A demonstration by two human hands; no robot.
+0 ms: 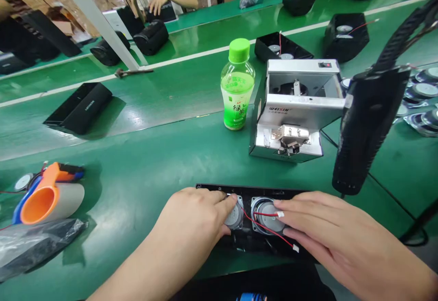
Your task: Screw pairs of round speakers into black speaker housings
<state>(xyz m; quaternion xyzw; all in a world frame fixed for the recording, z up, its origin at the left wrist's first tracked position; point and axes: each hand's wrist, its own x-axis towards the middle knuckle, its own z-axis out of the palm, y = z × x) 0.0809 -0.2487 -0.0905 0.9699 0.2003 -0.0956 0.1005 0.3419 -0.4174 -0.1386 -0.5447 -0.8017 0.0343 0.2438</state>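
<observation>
Okay, an orange-and-blue plastic fixture is sitting at far left on the green tabletop. The left hand is pressing on a round speaker driver, its grip hard to tell, maybe loose. The right hand is lying released, flat over the second driver and red wires, both drivers sitting in a black speaker panel.

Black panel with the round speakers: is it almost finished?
Partly. Done: a left speaker and a right speaker sit in the black panel, with red wires across them. In hand: the left hand presses the left speaker, and the right hand rests on the right speaker. Left: the white-tipped wire ends look loose, and more speakers lie at the far right.
</observation>
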